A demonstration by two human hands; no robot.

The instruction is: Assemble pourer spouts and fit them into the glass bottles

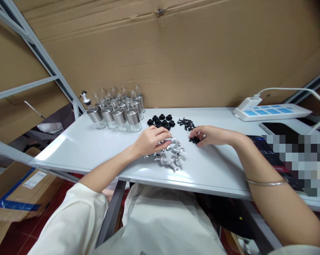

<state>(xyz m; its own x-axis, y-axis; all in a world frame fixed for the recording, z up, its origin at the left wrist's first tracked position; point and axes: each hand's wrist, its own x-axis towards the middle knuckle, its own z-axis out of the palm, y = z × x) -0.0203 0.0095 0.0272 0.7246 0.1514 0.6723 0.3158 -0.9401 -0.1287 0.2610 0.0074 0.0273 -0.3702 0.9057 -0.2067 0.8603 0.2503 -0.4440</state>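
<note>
- Several silver spouts point(172, 162) piled nr table's point(215, 166) front edge, mid.
- L hand point(150, 140) over them, grip clamped on one spout.
- R hand point(209, 135) at small blk bits point(194, 140), fingers curled; can't tell if its grip's clamped.
- Blk stoppers point(163, 123) & blk levers point(186, 124) twd back edge, mid.
- Glass btls point(119, 115) by back L corner.
- Pwr strip point(276, 112) at back edge, R.
</note>
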